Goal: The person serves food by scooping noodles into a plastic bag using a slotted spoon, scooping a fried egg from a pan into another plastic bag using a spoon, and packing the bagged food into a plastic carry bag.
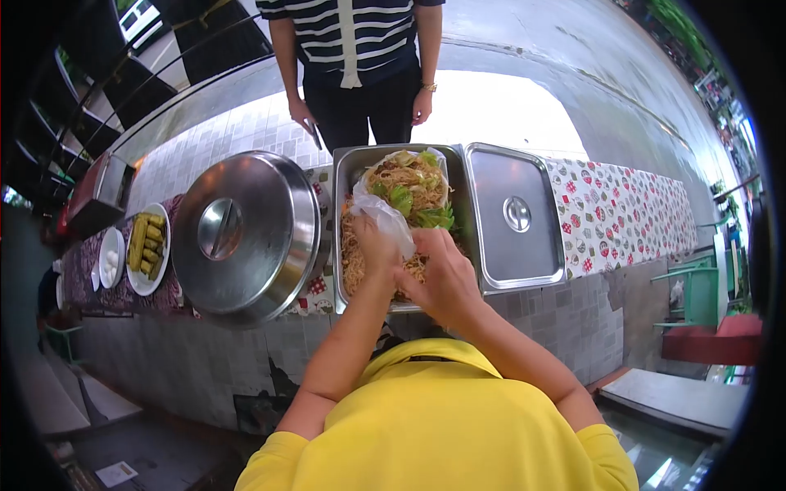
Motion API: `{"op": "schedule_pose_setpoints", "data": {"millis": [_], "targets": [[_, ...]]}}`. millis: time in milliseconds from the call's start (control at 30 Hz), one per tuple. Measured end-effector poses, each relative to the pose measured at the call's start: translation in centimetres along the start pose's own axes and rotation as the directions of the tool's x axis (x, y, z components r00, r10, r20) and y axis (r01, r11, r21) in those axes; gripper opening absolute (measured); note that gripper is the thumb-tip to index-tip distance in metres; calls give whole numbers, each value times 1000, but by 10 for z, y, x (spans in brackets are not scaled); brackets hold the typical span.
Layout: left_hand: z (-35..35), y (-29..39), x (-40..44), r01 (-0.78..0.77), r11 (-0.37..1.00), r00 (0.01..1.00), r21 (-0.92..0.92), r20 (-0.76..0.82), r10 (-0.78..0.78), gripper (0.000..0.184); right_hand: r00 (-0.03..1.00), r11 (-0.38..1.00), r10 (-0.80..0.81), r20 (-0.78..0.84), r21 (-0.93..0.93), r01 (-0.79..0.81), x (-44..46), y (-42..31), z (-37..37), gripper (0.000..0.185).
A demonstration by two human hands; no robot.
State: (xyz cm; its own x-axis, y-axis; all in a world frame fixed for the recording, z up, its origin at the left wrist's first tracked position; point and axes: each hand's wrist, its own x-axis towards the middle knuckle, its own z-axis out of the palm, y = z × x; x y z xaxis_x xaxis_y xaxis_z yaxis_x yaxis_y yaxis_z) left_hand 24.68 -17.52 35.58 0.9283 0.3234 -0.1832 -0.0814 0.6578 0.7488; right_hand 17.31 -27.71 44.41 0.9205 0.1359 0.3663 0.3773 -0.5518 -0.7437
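The fingers of the right hand (442, 274) are curling in against the edge of a plastic bag (391, 222), though whether they are pinching it one cannot tell. The fingers of the left hand (375, 245) are disappearing behind that bag, so whether they are grasping or released one cannot tell either. The bag is looking thin, whitish and translucent, crumpling into soft folds over the food.

Beneath and around both hands, noodles (352, 266) are filling a deep rectangular metal tray (338, 200); their fine, tangled strands are showing a tan-brown colour. Toward the tray's far end, a mound of noodles (405, 174) is sitting on something white-edged, with bright green leaves (434, 217) lying beside and over it.

Just right of the tray, a flat steel lid (491, 196) is resting on the desk (622, 217), whose white cloth is bearing a red-and-green print. To the left, a large round steel lid (270, 204) is gleaming, and beyond it an oval plate (144, 286) is holding yellow-green rolls (148, 245). Across the desk, a person in a striped top (377, 37) is standing.
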Motion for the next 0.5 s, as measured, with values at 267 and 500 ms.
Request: {"op": "schedule_pose_setpoints", "data": {"millis": [267,500], "targets": [[10,5,-5,-116,993,993,20,38,115,27,938,920,341,-65,230,-319,4,63,-11,5],[14,1,-7,-14,997,1000,-78,8,14,29,891,867,454,4,227,-443,-6,78,9,17]]}}
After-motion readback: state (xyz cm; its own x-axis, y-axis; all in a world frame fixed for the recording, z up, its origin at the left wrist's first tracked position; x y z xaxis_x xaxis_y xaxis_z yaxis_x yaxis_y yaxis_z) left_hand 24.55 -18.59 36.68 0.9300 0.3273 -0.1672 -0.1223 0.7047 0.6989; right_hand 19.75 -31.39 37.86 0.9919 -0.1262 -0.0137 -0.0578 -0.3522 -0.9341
